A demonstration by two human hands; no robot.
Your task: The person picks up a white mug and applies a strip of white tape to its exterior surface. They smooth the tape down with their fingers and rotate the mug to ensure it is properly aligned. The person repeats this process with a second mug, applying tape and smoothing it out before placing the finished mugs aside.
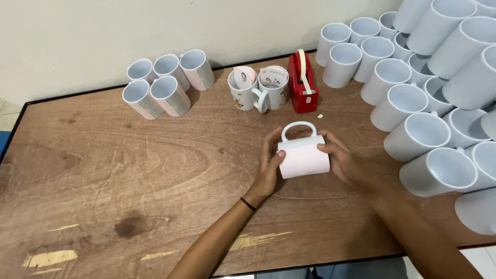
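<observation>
worn wooden tabletop point(129, 170), both hands around a white mug lying on its side.

the mug point(303, 155) lies mid-tabletop, handle up, wrapped in pale pink paper; left hand point(268, 168) and right hand point(343, 163) press their fingers against its ends. behind it, two printed mugs point(258, 90) hold rolled paper sheets beside a red tape dispenser point(303, 82); plain white mugs point(429, 93) are stacked at right.

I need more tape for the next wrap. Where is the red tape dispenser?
In the head view, the red tape dispenser stands at the table's far edge, just right of the two printed mugs and beyond the wrapped mug in both hands.
</observation>
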